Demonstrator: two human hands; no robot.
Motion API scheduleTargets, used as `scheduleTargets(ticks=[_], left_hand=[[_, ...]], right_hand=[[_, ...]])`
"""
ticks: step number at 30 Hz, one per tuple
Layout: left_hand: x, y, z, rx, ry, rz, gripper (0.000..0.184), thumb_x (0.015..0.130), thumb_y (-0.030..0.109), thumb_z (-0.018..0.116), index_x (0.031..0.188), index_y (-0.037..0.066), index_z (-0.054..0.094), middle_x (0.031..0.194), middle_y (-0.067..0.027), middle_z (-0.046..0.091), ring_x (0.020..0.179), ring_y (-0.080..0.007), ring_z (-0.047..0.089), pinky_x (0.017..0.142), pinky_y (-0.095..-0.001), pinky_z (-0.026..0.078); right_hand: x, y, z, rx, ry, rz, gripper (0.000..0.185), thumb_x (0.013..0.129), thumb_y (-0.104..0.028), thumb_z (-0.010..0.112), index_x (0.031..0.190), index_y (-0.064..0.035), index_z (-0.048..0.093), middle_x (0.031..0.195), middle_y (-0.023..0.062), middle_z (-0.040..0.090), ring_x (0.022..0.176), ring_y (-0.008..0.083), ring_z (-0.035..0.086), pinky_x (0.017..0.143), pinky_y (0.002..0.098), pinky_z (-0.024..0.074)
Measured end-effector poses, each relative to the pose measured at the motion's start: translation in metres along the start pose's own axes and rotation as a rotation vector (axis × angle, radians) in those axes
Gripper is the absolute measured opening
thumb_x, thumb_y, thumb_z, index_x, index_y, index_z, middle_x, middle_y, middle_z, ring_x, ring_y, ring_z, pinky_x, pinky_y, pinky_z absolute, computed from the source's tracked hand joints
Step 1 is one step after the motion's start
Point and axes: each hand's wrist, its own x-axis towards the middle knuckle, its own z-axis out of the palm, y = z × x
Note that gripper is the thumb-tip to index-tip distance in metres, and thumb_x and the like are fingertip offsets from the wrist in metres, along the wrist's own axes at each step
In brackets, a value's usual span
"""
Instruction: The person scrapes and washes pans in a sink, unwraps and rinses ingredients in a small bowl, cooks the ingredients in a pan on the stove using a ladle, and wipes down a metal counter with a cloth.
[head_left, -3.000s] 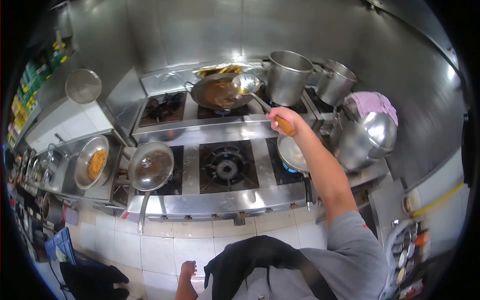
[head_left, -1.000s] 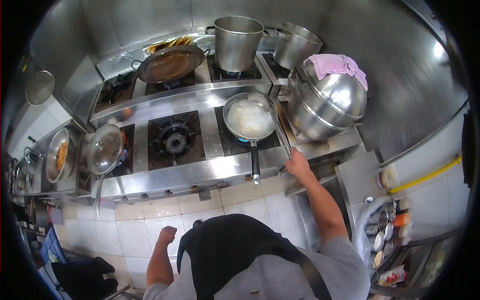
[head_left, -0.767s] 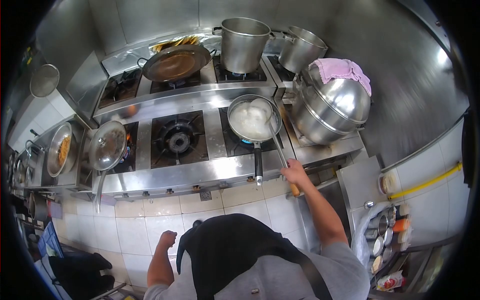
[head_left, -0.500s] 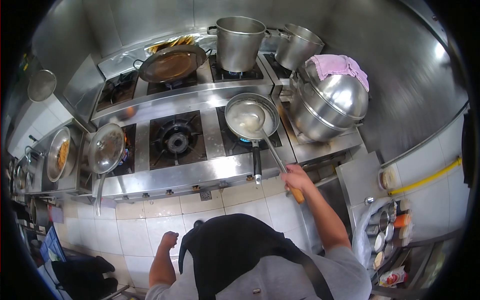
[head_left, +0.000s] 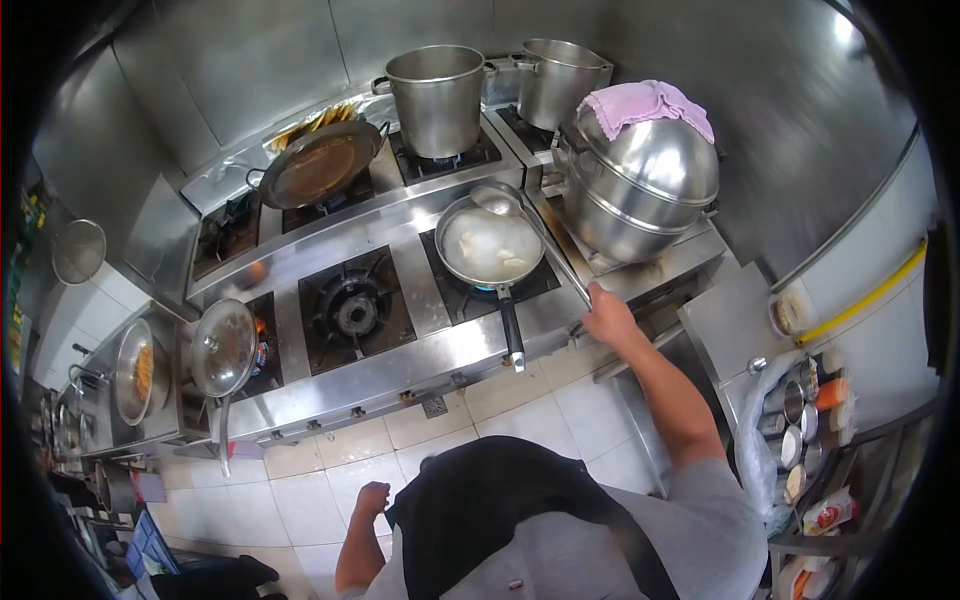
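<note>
My right hand (head_left: 608,316) is closed around the handle of a long metal ladle (head_left: 496,199). The ladle's bowl rests at or just above the far rim of a frying pan (head_left: 447,262). Whitish liquid with several pale pieces (head_left: 490,246) fills this pan, which sits on a lit burner with its black handle pointing towards me. My left hand (head_left: 373,498) hangs low beside my body, fingers curled, with nothing visible in it.
Behind stand two tall pots (head_left: 436,105) and a wide dark pan (head_left: 320,168). To the right is a domed steamer (head_left: 645,190) with a pink cloth (head_left: 645,106). A skillet (head_left: 224,346) sits over flame at left; seasoning containers (head_left: 793,440) stand at lower right.
The ladle's bowl has come up out of the liquid to the pan's far rim, uncovering the pale pieces. My right hand has moved slightly up and right, and the view has shifted.
</note>
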Motion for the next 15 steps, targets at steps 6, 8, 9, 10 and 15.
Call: scheduleTargets(ticks=[6,8,9,10,15], left_hand=[[-0.032,0.0,0.001,-0.04,0.016,-0.112,0.025,0.067,0.009,0.081,0.085,0.008,0.064,0.089,-0.0098,0.072,0.091,-0.0324,0.068,0.078,-0.0443,0.056],[-0.041,0.001,0.004,-0.049,0.005,-0.142,0.028,0.064,0.007,0.083,0.085,0.008,0.064,0.088,-0.0093,0.072,0.092,-0.0322,0.068,0.079,-0.0444,0.056],[-0.044,0.002,0.005,-0.054,0.008,-0.15,0.028,0.064,0.007,0.083,0.085,0.008,0.064,0.088,-0.0093,0.072,0.092,-0.0322,0.068,0.079,-0.0444,0.056],[-0.047,0.002,0.007,-0.036,-0.001,-0.142,0.03,0.063,0.008,0.084,0.086,0.008,0.065,0.088,-0.0093,0.072,0.092,-0.0322,0.068,0.08,-0.0444,0.055],[-0.048,0.001,0.026,-0.042,-0.097,-0.208,0.037,0.059,0.01,0.088,0.088,0.009,0.065,0.089,-0.0091,0.072,0.093,-0.0322,0.068,0.081,-0.0442,0.055]], right_hand=[[0.034,0.002,0.006,-0.072,-0.014,0.01,0.033,0.078,-0.006,0.062,0.109,0.0036,0.054,0.095,0.0314,0.067,0.095,0.0485,0.066,0.087,0.0544,0.0518],[0.036,0.004,0.017,-0.03,-0.018,0.01,0.032,0.078,-0.007,0.062,0.107,0.0038,0.055,0.095,0.0313,0.068,0.095,0.0478,0.066,0.087,0.053,0.0522],[0.034,0.005,0.023,0.013,-0.018,0.02,0.032,0.078,-0.007,0.063,0.106,0.0041,0.056,0.096,0.0312,0.068,0.096,0.0471,0.067,0.088,0.0516,0.0527],[0.029,0.002,0.026,0.013,-0.021,0.012,0.032,0.078,-0.007,0.063,0.106,0.0041,0.056,0.096,0.0312,0.068,0.096,0.0471,0.067,0.088,0.0516,0.0527],[0.001,-0.023,0.027,0.499,-0.304,0.241,0.017,0.08,-0.008,0.063,0.089,0.0059,0.059,0.078,0.0204,0.064,0.063,0.033,0.069,0.056,0.0425,0.0556]])
